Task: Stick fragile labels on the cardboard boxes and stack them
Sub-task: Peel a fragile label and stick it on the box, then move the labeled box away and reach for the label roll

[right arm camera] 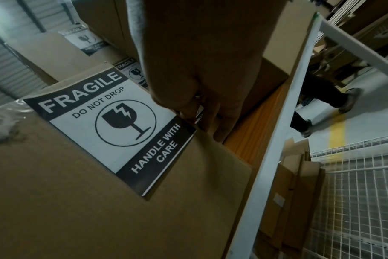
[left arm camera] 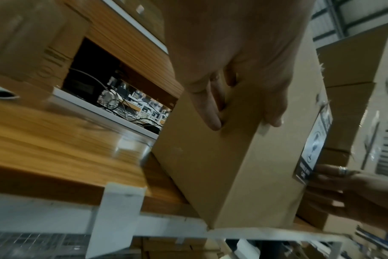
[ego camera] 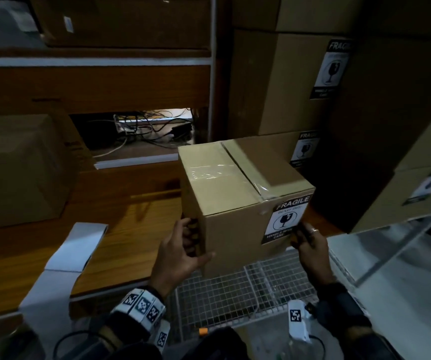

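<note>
I hold a taped cardboard box [ego camera: 235,183] at the wooden table's front edge, tilted. A black-and-white fragile label [ego camera: 286,219] sticks on its near face, at the upper right. My left hand [ego camera: 183,250] grips the box's left corner, thumb on the near face and fingers [left arm camera: 213,112] on the left side. My right hand [ego camera: 310,245] grips the right edge just beside the label [right arm camera: 120,126], its fingers [right arm camera: 222,126] reaching behind the box. Whether the box's bottom touches the table is hidden.
Labelled boxes [ego camera: 287,81] are stacked at the back right, more [ego camera: 417,190] at the far right. An unlabelled box [ego camera: 14,172] stands left on the table [ego camera: 120,229], with a strip of label backing [ego camera: 74,245] near me. A wire-mesh cart [ego camera: 235,294] is below. A person's legs [right arm camera: 321,105] pass on the floor.
</note>
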### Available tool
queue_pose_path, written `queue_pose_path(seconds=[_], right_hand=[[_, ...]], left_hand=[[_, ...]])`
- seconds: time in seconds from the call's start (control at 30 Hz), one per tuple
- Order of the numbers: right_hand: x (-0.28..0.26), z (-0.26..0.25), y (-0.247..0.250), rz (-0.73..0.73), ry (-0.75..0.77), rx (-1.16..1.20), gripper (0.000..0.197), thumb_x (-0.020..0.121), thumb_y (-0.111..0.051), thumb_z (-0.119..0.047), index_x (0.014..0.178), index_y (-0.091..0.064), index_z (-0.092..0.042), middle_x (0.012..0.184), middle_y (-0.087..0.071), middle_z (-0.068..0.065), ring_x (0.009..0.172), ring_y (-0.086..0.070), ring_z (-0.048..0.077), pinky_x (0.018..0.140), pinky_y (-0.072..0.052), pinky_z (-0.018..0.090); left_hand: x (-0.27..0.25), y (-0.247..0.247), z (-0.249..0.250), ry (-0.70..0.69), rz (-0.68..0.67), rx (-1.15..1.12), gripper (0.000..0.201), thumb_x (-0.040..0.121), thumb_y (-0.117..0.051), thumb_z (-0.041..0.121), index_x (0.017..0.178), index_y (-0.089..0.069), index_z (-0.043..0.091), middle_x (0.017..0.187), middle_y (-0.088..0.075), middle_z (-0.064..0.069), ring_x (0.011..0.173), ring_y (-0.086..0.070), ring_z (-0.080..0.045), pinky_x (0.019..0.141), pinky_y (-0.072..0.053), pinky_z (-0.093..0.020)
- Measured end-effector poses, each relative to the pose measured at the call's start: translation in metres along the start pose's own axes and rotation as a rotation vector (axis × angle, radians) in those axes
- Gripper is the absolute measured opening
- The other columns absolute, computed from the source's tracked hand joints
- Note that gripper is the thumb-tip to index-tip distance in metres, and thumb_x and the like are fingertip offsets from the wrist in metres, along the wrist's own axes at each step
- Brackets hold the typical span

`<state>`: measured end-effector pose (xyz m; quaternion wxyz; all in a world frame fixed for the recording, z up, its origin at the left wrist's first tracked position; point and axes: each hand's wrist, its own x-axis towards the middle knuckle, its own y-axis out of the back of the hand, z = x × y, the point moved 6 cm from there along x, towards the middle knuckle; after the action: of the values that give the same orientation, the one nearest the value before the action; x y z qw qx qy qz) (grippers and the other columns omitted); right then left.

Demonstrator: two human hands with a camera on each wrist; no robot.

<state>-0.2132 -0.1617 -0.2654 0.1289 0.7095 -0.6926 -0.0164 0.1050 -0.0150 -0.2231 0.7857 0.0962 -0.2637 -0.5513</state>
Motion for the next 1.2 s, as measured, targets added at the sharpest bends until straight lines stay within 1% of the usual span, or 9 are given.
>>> queue_pose_path(seconds=[0.2, 0.3, 0.43, 0.6, 0.77, 0.87, 0.93, 1.07, 1.2], right_hand=[[-0.007, 0.004, 0.02, 0.038, 0.046, 0.037, 0.035, 0.105, -0.047, 0.0, 0.133, -0.064, -0.013, 0.128, -0.07, 0.002, 0.116, -0.067, 0.018, 0.098, -0.058, 0.046], [-0.016, 0.007, 0.035, 0.043, 0.052, 0.02, 0.03, 0.105, -0.047, -0.002, 0.125, -0.065, -0.014, 0.122, -0.071, 0.001, 0.11, -0.068, 0.016, 0.094, -0.059, 0.044], [-0.008, 0.015, 0.065, 0.091, 0.035, 0.016, 0.029, 0.105, -0.045, -0.001, 0.125, -0.063, -0.012, 0.122, -0.068, 0.008, 0.112, -0.066, 0.026, 0.093, -0.058, 0.047], [0.014, 0.03, 0.103, 0.22, 0.02, -0.004, 0.027, 0.107, -0.045, -0.008, 0.124, -0.062, -0.02, 0.12, -0.068, 0.01, 0.109, -0.065, 0.031, 0.094, -0.055, 0.059], [0.034, 0.034, 0.125, 0.318, -0.004, -0.01, 0.025, 0.108, -0.047, -0.021, 0.124, -0.064, -0.032, 0.118, -0.069, 0.005, 0.11, -0.065, 0.029, 0.095, -0.054, 0.06], [0.044, 0.028, 0.13, 0.336, -0.013, 0.012, 0.027, 0.106, -0.053, -0.023, 0.13, -0.063, -0.029, 0.123, -0.068, 0.003, 0.115, -0.062, 0.025, 0.102, -0.051, 0.054], [0.048, 0.023, 0.132, 0.345, 0.009, 0.047, 0.028, 0.103, -0.057, -0.017, 0.131, -0.061, -0.024, 0.126, -0.066, 0.002, 0.117, -0.06, 0.021, 0.102, -0.05, 0.045], [0.056, 0.013, 0.133, 0.362, 0.039, 0.086, 0.036, 0.098, -0.064, -0.008, 0.134, -0.059, -0.01, 0.133, -0.061, 0.011, 0.12, -0.058, 0.021, 0.085, -0.047, 0.022], [0.064, 0.016, 0.121, 0.302, 0.035, 0.104, 0.048, 0.096, -0.069, -0.009, 0.142, -0.054, -0.013, 0.14, -0.057, 0.009, 0.128, -0.055, 0.022, 0.088, -0.049, 0.023]], left_hand=[[-0.024, -0.011, 0.012, -0.029, 0.018, 0.013, 0.093, 0.064, -0.093, 0.046, 0.139, -0.04, 0.028, 0.117, -0.065, 0.015, 0.1, -0.068, 0.005, 0.076, -0.061, -0.021], [-0.039, -0.021, 0.027, -0.077, 0.016, 0.063, 0.094, 0.064, -0.091, 0.054, 0.139, -0.041, 0.027, 0.118, -0.065, 0.015, 0.101, -0.067, 0.007, 0.08, -0.058, -0.016], [-0.034, -0.047, 0.042, -0.091, -0.026, 0.101, 0.091, 0.069, -0.089, 0.054, 0.14, -0.041, 0.025, 0.115, -0.065, 0.015, 0.1, -0.067, 0.006, 0.08, -0.057, -0.014], [-0.006, -0.087, 0.056, -0.094, -0.049, 0.09, 0.089, 0.072, -0.089, 0.051, 0.143, -0.041, 0.026, 0.12, -0.064, 0.012, 0.101, -0.067, 0.004, 0.079, -0.06, -0.019], [0.028, -0.122, 0.063, -0.068, -0.042, 0.064, 0.089, 0.075, -0.087, 0.047, 0.147, -0.041, 0.023, 0.122, -0.064, 0.011, 0.103, -0.067, 0.002, 0.079, -0.062, -0.026], [0.044, -0.141, 0.067, -0.034, -0.041, 0.046, 0.092, 0.076, -0.088, 0.039, 0.15, -0.037, 0.022, 0.122, -0.061, 0.014, 0.103, -0.065, 0.01, 0.082, -0.062, -0.026], [0.053, -0.151, 0.07, -0.005, -0.037, 0.051, 0.094, 0.075, -0.088, 0.037, 0.151, -0.034, 0.023, 0.121, -0.058, 0.01, 0.097, -0.062, 0.016, 0.081, -0.059, -0.016], [0.065, -0.165, 0.079, 0.011, -0.036, 0.057, 0.096, 0.075, -0.09, 0.03, 0.148, -0.028, 0.03, 0.117, -0.052, 0.015, 0.096, -0.054, 0.027, 0.075, -0.049, -0.003], [0.07, -0.167, 0.083, 0.03, 0.013, 0.077, 0.091, 0.077, -0.088, 0.024, 0.141, -0.023, 0.035, 0.107, -0.038, 0.031, 0.086, -0.052, 0.03, 0.07, -0.045, 0.001]])
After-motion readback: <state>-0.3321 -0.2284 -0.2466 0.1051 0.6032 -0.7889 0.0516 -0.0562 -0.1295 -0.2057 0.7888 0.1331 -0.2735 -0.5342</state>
